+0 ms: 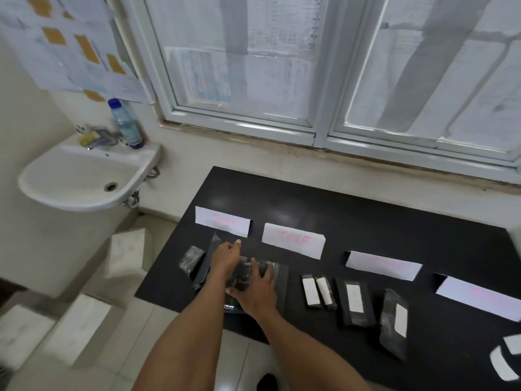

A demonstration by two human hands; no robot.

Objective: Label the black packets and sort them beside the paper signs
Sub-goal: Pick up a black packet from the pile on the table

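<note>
Right hand point(253, 287) presses flat on black packets point(243, 273); grip of left hand point(227, 253) unclear

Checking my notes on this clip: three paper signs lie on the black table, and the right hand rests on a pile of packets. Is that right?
One error: the head view shows four signs, not three, in a row across the table. The right hand does rest on a pile of packets.
</note>
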